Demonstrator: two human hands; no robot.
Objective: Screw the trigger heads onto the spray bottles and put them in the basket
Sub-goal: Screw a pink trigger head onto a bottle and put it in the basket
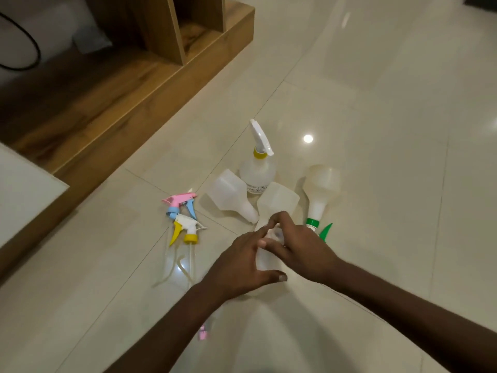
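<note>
My left hand [242, 265] grips the body of a translucent white spray bottle [266, 261] low over the floor. My right hand [301, 249] closes its fingers around that bottle's neck; I see no trigger head on it. Two loose trigger heads lie to the left: a pink and blue one [178, 204] and a white and yellow one [188, 230], both with dip tubes. Behind my hands two headless bottles [231, 195] [279, 200] lie on their sides. An assembled bottle with a yellow collar [256, 170] stands upright. A green-triggered bottle [320, 189] lies on the right. No basket is in view.
Everything sits on a glossy cream tiled floor [376, 184]. A raised wooden platform with shelf uprights [134, 84] runs along the left and back. A white surface [21, 195] juts in at the left edge. A small blurred pink thing [203, 332] shows beside my left forearm.
</note>
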